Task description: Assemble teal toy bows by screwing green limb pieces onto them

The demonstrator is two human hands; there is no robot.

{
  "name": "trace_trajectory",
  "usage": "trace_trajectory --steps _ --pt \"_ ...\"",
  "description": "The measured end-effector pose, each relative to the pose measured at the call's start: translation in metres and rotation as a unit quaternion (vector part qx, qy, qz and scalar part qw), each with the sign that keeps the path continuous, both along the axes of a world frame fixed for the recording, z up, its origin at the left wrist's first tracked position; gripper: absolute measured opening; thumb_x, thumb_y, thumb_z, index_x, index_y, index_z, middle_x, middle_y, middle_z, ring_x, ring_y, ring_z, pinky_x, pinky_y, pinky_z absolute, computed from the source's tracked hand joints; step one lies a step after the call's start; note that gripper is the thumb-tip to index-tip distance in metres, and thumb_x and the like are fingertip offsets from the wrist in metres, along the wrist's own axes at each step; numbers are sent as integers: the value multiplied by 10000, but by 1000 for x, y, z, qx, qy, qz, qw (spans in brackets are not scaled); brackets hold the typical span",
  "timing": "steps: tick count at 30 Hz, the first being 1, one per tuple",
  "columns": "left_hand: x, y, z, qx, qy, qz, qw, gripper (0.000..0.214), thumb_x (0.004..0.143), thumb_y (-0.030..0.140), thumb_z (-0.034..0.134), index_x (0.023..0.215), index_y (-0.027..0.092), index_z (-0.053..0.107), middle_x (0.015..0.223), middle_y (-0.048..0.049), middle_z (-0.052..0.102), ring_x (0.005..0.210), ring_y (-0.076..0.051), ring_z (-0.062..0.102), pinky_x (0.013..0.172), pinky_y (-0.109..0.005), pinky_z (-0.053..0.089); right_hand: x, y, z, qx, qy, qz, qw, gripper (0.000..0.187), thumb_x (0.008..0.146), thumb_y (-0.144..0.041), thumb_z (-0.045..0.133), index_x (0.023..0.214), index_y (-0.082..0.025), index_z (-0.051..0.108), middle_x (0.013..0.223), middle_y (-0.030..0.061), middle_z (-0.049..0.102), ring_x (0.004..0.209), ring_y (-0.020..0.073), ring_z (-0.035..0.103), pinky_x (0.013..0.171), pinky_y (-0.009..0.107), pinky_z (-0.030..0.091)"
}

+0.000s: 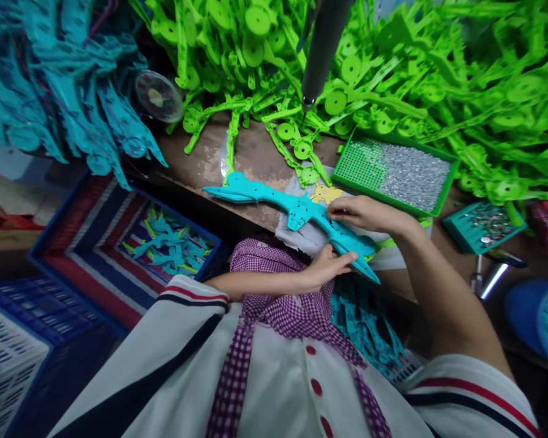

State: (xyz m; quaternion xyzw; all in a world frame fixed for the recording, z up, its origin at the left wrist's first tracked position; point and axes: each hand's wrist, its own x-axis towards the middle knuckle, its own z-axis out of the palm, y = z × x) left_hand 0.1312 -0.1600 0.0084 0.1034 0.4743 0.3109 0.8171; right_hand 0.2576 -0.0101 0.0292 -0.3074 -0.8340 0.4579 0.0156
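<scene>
Purple checked apron up close, and just past it a long cyan plastic part lies along the front edge of the surface. Left hand grips its near end, right hand pinches its middle with bunched fingertips. Looks light, stiff, slick; I'd grab the wide middle, the thin tips might snap

There's the long turquoise plastic piece, flat and slantwise over the bench edge (rounded end far left), held by left hand and right hand.
</scene>
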Motion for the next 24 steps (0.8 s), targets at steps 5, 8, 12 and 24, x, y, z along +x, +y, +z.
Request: trace_trajectory --steps 5,8,12,24 --pt "1 -2 -1 -2 -14 4 1000 204 890 185 722 961 174 531 970 -56 712 959 -172 726 1097 -510 503 0 4 0 -49 7 44 998 345 954 -553 516 870 -259 675 855 26 675 784 184 622 739 318 484" --pt "2 -3 -4 -1 -19 11 1000 239 879 206 741 984 177 529 1007 -64 715 992 -188 727 1107 -529 487 5 -5 -7 -45 26 -13 999 364 938 -585 544 973 -246 673 966 59 676 866 202 624 786 339 508" --pt "3 -3 -5 1 -1 10 1000 260 874 209 745 999 179 519 1011 -69 709 1003 -200 727 1096 -537 493 9 -14 -24 -65 38 -135 988 518 855 -632 643 1162 -218 589 1042 93 662 852 205 604 724 344 531" --pt "-27 16 -18 29 -56 -167 984 288 842 331 774 1039 174 635 1051 -67 740 1002 -166 724 1126 -468 461 8 -51 -21 -2 65 -311 948 450 866 -614 654 1103 -232 657 1089 105 722 930 253 675 828 444 568"
